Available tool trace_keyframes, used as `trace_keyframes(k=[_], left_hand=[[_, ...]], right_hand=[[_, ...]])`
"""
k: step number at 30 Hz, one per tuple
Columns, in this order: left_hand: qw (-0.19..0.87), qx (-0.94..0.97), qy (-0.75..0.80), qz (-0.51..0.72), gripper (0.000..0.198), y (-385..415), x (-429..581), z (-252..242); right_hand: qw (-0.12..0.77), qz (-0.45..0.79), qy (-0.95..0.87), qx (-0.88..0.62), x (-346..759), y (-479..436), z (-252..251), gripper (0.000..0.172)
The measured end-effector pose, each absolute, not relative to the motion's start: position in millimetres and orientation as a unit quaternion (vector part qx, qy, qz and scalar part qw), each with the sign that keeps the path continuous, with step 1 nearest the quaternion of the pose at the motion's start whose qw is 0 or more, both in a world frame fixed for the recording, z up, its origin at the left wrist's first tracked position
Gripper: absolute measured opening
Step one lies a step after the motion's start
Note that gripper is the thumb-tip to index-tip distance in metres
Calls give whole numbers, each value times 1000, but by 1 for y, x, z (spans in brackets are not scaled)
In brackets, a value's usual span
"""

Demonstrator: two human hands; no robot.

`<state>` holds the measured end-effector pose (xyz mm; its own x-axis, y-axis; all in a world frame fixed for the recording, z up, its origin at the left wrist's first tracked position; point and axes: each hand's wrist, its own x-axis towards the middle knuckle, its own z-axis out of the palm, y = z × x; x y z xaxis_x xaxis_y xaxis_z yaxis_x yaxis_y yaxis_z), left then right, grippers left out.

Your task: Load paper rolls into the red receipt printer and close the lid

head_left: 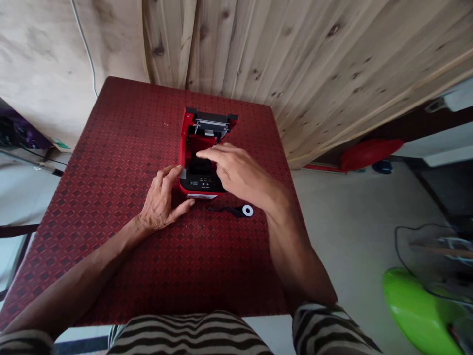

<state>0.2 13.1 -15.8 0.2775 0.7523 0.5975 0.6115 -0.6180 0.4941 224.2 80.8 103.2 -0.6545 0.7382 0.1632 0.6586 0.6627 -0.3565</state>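
A red and black label printer [201,185] stands on the table with its lid [210,121] raised and its inner compartment exposed. Its front panel carries small buttons. My left hand [160,199] grips the front left corner, fingers against the left side and thumb at the front edge. Over the right part of the compartment is my right hand [240,170], index finger stretched out above the opening and the other fingers bent; nothing shows in it. It hides part of the printer's right side. Just in front of the printer lies a small roll with a white core [248,211] and a loose dark strip.
The table [148,276] has a red patterned cover and stands against a plank wall [258,49]. A white cable [84,42] hangs on the left wall. On the floor at right are a bright green object [417,305] and a red one [369,153].
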Motion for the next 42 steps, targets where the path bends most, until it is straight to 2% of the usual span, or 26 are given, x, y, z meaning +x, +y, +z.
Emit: trace_keyframes(k=[4,7,11,14,23,28,35,38,42], left_hand=[[125,755,432,478,91,26,-4,4],[81,753,460,464,76,59,-6,39],[31,782,452,427,74,119,-2,79],[83,813,438,375,76,139,4,89],[88,852,397,331,48,60,-2,64],[57,875,354,327,58,52,-12,41],[-7,886,337,318,78,59,-12,38],[-9,884,358,300,81,59,-11,37],[-1,881,371,294,76,51,-6,35]], right_hand=[[210,138,-895,-368,228,58,99,30],[244,102,-879,-397,225,46,90,16],[274,33,-865,-419,224,33,80,21],[273,-17,-867,-417,227,25,75,25],[286,-45,-851,-439,231,13,65,30],[284,-45,-845,-450,229,10,62,31],[298,-27,-841,-451,231,9,61,29],[326,-23,-836,-440,235,6,60,27],[406,-20,-799,-443,245,-10,56,41]])
